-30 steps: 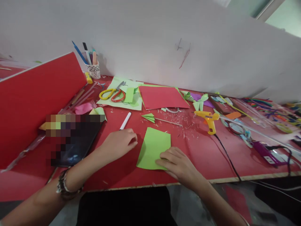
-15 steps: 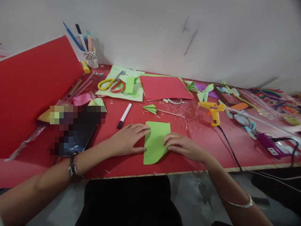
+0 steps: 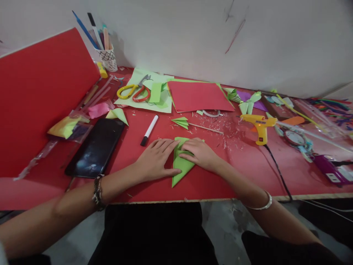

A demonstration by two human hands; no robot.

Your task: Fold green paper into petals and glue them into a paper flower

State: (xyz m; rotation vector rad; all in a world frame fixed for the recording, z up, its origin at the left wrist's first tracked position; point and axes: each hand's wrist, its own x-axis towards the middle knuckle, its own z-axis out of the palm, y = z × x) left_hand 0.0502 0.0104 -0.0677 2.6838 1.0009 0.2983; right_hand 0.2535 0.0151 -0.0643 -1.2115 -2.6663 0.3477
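A piece of light green paper (image 3: pixel 181 170) lies on the red table in front of me, its lower right corner folded over so the bottom runs to a point. My left hand (image 3: pixel 156 158) lies flat with fingers and thumb apart, the tips resting on the paper's left edge. Over the upper part of the sheet, my right hand (image 3: pixel 200 153) has its fingers curled on the folded flap; its fingertips partly cover the paper. Just behind the hands lie a pleated green paper leaf (image 3: pixel 181 123) on a thin stick (image 3: pixel 206 128) and a white marker (image 3: pixel 149 130) with a black cap.
To the left are a phone (image 3: pixel 97 149) and a leaning red board (image 3: pixel 44 99). Scissors (image 3: pixel 134 92) and red paper sheets (image 3: pixel 198 96) lie at the back. A yellow glue gun (image 3: pixel 260 127) with a cord and a purple power strip (image 3: pixel 329 169) are on the right.
My right hand has moved up and left, carrying the paper's lower right corner over into a diagonal fold. My left hand stays on the left edge. The view has shifted slightly.
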